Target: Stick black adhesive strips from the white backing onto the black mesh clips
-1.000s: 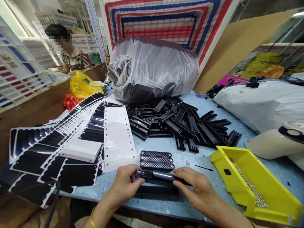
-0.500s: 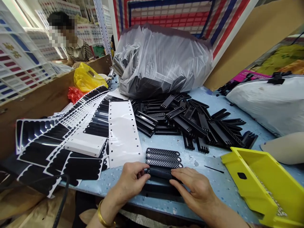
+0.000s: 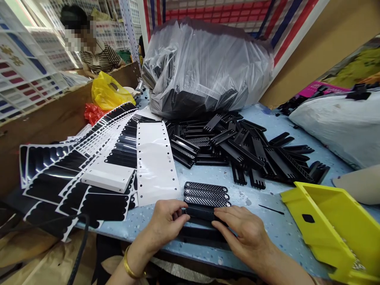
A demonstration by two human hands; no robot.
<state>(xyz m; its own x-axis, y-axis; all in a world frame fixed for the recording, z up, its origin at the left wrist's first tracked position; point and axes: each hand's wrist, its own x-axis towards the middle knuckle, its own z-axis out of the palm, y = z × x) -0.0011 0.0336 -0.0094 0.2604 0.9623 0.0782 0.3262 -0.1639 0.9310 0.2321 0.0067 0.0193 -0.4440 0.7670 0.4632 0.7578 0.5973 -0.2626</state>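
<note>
At the table's front edge, my left hand (image 3: 169, 219) pinches the left end of a long black strip-shaped part (image 3: 200, 213). The fingers of my right hand (image 3: 242, 227) close on its right end. Just beyond it lie several black pieces with a textured, crosshatched face (image 3: 207, 194), side by side in a row. Nearer to me, below the held strip, sits another dark bar (image 3: 202, 234), partly covered by my hands. What the held part's underside looks like is hidden.
Sheets of black stickers (image 3: 103, 206) and a white backing sheet (image 3: 156, 162) spread over the left. A heap of black parts (image 3: 237, 146) lies behind my hands, before a plastic-wrapped bundle (image 3: 208, 67). A yellow bin (image 3: 323, 225) stands right; a person (image 3: 97, 55) sits back left.
The view has shifted slightly, so the table items appear a little moved. Both hands keep their hold on the black strip, which looks tilted slightly differently.
</note>
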